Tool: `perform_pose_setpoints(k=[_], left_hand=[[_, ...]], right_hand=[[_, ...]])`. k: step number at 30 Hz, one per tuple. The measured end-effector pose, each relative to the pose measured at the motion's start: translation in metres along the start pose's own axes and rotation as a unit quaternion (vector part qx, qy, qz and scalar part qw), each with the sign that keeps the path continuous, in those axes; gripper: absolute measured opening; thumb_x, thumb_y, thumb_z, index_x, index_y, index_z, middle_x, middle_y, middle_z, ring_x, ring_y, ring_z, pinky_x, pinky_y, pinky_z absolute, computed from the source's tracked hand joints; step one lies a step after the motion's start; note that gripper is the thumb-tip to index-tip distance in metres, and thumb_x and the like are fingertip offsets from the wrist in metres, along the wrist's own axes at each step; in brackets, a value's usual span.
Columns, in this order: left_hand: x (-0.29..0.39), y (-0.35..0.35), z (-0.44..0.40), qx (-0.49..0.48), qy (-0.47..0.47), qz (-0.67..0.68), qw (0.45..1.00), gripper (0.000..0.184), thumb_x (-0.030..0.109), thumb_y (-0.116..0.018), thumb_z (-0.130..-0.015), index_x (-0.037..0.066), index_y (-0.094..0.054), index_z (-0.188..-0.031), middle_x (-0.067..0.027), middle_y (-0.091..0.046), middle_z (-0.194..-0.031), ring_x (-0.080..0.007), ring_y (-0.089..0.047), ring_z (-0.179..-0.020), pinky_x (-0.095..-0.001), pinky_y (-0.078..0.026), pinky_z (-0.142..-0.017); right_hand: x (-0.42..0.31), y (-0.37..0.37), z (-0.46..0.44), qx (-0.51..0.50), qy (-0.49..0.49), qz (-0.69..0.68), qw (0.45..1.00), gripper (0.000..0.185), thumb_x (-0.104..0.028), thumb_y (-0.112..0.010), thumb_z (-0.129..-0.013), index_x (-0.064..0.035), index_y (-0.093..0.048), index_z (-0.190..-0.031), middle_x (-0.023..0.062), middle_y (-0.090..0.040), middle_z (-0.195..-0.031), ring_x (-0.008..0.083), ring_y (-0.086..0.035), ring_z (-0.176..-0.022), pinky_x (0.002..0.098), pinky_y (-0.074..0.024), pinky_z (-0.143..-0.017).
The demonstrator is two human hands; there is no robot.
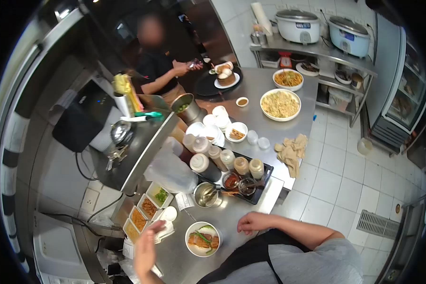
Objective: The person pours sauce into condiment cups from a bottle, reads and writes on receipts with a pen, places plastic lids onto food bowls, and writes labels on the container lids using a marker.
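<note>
At the lower left, my left hand point(146, 248) is raised beside the topping containers, its fingers stretched out and nothing in it. My right hand point(252, 222) rests near the counter's front edge with loosely curled fingers; whether anything is under them is hidden. Between my hands, a white bowl point(202, 239) holds browned food pieces with a green chili and a leafy green. Small white containers of chopped greens point(161, 195) and orange-brown toppings point(138, 219) stand beyond my left hand. A metal pot point(206, 194) with utensils sits behind the bowl.
Squeeze bottles point(199, 163) fill a black tray. Farther back are a noodle bowl point(288, 79), a fried rice bowl point(280, 104) and a beige cloth point(292, 154). Another person point(158, 71) stands across the counter near a round black tray point(210, 84). A metal shelf point(142, 163) overhangs the left side.
</note>
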State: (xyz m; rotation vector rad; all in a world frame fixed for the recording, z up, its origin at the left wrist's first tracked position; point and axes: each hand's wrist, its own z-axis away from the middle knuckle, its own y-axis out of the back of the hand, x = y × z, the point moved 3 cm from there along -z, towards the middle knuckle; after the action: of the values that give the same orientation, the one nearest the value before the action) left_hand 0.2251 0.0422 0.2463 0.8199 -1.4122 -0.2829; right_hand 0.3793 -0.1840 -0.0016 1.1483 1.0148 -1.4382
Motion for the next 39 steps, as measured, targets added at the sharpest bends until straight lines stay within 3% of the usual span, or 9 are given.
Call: perform_pose_setpoints(k=[3, 5, 7, 13, 18, 21, 27, 36, 39], left_hand=[[0.076, 0.039, -0.019, 0.039, -0.303, 0.017, 0.952, 0.047, 0.033, -0.032, -0.097, -0.004, -0.054, -0.116, -0.0208, -0.058, -0.115, -0.0305, -0.057, -0.104, -0.0399, -0.04, -0.095], [0.103, 0.06, -0.034, 0.188, -0.414, -0.014, 0.89, 0.047, 0.032, -0.03, -0.097, -0.004, -0.052, -0.119, -0.0222, -0.049, -0.126, -0.0321, -0.049, -0.116, -0.0421, -0.033, -0.101], [0.141, 0.052, -0.061, 0.366, -0.371, -0.111, 0.846, 0.049, 0.032, -0.029, -0.097, -0.005, -0.049, -0.122, -0.0197, -0.04, -0.136, -0.0301, -0.038, -0.126, -0.0415, -0.026, -0.106], [0.115, 0.04, -0.125, 0.491, -0.282, -0.298, 0.768, 0.037, 0.019, -0.035, -0.096, -0.005, -0.05, -0.119, -0.0149, -0.04, -0.137, -0.0272, -0.037, -0.128, -0.039, -0.024, -0.106], [0.095, 0.035, -0.134, 0.515, -0.306, -0.12, 0.792, 0.033, 0.007, -0.026, -0.096, -0.005, -0.042, -0.123, -0.0197, -0.042, -0.131, -0.0298, -0.043, -0.123, -0.041, -0.032, -0.105], [0.087, 0.038, -0.135, 0.503, -0.323, -0.105, 0.795, 0.034, 0.006, -0.025, -0.096, -0.006, -0.041, -0.124, -0.0182, -0.045, -0.131, -0.0294, -0.043, -0.124, -0.0404, -0.031, -0.106], [0.084, 0.036, -0.134, 0.518, -0.298, -0.14, 0.789, 0.033, 0.002, -0.024, -0.094, -0.008, -0.042, -0.119, -0.0201, -0.047, -0.128, -0.0317, -0.047, -0.12, -0.0408, -0.034, -0.103], [0.08, 0.036, -0.132, 0.545, -0.261, -0.147, 0.783, 0.037, 0.003, -0.025, -0.093, -0.01, -0.038, -0.125, -0.0207, -0.046, -0.129, -0.032, -0.049, -0.118, -0.0395, -0.031, -0.104], [0.08, 0.037, -0.129, 0.533, -0.26, -0.166, 0.788, 0.037, 0.003, -0.025, -0.093, -0.01, -0.038, -0.125, -0.0205, -0.046, -0.13, -0.0301, -0.049, -0.118, -0.0382, -0.031, -0.104]], right_hand=[[-0.083, 0.041, 0.031, 0.021, 0.08, -0.029, 0.996, 0.02, -0.022, -0.06, -0.089, -0.0036, -0.063, -0.083, -0.0001, -0.058, -0.066, 0.0064, -0.053, -0.061, 0.0225, -0.0447, -0.057], [-0.12, 0.086, 0.031, 0.056, 0.189, -0.014, 0.98, 0.028, -0.018, -0.066, -0.085, -0.0042, -0.057, -0.062, -0.0013, -0.055, -0.061, 0.0047, -0.05, -0.061, 0.0226, -0.0395, -0.054], [-0.165, 0.123, 0.031, 0.154, 0.245, -0.019, 0.957, 0.038, -0.018, -0.067, -0.083, -0.0066, -0.046, -0.054, -0.0012, -0.05, -0.052, 0.0041, -0.043, -0.05, 0.0245, -0.032, -0.045], [-0.184, 0.205, -0.064, 0.264, 0.302, 0.062, 0.914, 0.041, -0.002, -0.063, -0.073, -0.0092, -0.028, -0.052, -0.0043, -0.036, -0.049, 0.0026, -0.035, -0.051, 0.0245, -0.0297, -0.045], [-0.2, 0.23, -0.147, 0.2, 0.301, 0.135, 0.922, 0.008, -0.001, -0.062, -0.068, 0.0014, -0.059, -0.076, 0.01, -0.062, -0.067, 0.0191, -0.062, -0.067, 0.0308, -0.0482, -0.064], [-0.211, 0.232, -0.2, 0.172, 0.303, 0.222, 0.911, 0.02, -0.002, -0.063, -0.072, 0.0028, -0.064, -0.091, 0.0126, -0.067, -0.082, 0.0208, -0.065, -0.083, 0.0305, -0.05, -0.076], [-0.21, 0.235, -0.258, 0.159, 0.329, 0.234, 0.901, 0.022, -0.007, -0.062, -0.069, 0.001, -0.067, -0.09, 0.0173, -0.067, -0.08, 0.0243, -0.067, -0.078, 0.0334, -0.0515, -0.07], [-0.187, 0.249, -0.163, 0.106, 0.272, 0.166, 0.942, 0.009, -0.006, -0.065, -0.075, -0.0018, -0.064, -0.083, 0.0029, -0.063, -0.07, 0.009, -0.059, -0.065, 0.0237, -0.0481, -0.063], [-0.148, 0.287, -0.124, 0.24, 0.299, 0.062, 0.921, 0.021, -0.008, -0.067, -0.078, -0.0038, -0.06, -0.097, 0.0036, -0.061, -0.092, 0.0108, -0.058, -0.08, 0.0253, -0.0491, -0.07]])
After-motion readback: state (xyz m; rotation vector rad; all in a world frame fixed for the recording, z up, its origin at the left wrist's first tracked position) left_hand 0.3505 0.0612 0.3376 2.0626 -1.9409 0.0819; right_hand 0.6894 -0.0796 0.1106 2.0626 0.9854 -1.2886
